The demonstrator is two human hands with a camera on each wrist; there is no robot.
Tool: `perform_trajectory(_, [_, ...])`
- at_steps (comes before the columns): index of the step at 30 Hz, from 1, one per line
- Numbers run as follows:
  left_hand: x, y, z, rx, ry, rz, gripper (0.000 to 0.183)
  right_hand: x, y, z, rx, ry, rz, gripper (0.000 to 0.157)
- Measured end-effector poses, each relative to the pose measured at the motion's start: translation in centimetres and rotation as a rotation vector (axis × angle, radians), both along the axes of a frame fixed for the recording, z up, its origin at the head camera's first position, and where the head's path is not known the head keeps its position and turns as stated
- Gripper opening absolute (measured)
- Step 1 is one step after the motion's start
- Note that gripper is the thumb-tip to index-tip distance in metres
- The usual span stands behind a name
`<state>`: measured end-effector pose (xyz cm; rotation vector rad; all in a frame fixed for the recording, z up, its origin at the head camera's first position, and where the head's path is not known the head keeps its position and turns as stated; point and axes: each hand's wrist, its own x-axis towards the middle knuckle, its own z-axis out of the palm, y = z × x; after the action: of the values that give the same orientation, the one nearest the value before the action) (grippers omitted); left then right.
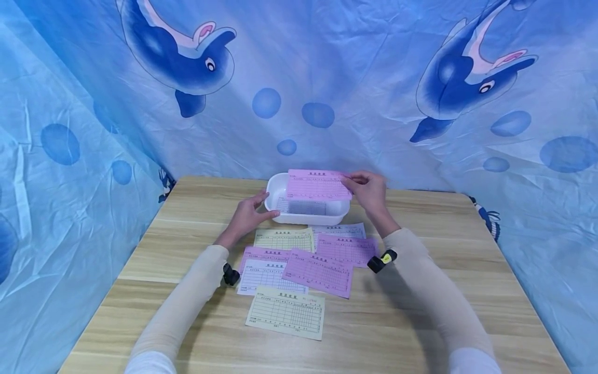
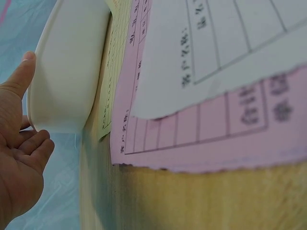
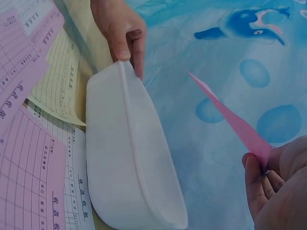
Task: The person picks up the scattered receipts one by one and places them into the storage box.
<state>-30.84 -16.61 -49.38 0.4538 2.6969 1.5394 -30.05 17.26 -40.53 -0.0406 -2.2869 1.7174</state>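
In the head view, the left hand (image 1: 246,214) grips the left end of the white box (image 1: 308,219), thumb at the near rim; the right hand (image 1: 371,192) pinches a raised pink slip (image 1: 317,185) near its upper right corner, so that it hangs above the box; the two hands are apart, one at either end; a printed sheet (image 1: 308,207) lies inside the box, and loose slips (image 1: 318,272) in pink, white and pale yellow overlap in front of it on the table (image 1: 369,337); the step in hand looks like putting the raised pink slip into the box, though this moment alone cannot settle the direction.

In the left wrist view, the thumb lies against the box by its rim, the other fingers bent below; several loose slips fan out beside the box wall.

In the right wrist view, the raised pink slip shows nearly edge-on, tilted, held between thumb and fingers, clear of the rim; the next move, as I judge it, calls for lowering it level within the walls, then releasing it, with the left hand steadying the box; so thin a sheet could catch the rim.
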Motion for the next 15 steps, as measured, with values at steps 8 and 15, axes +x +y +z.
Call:
perform_trajectory(8, [0.0, -0.1, 0.0, 0.0, 0.008, 0.001, 0.09, -2.5, -1.8, -1.7, 0.071, -0.097, -0.018, 0.023])
perform_trajectory(15, [0.0, -0.1, 0.0, 0.017, 0.01, -0.01, 0.089, -3.6, -2.9, -3.2, 0.127, -0.151, -0.01, 0.021])
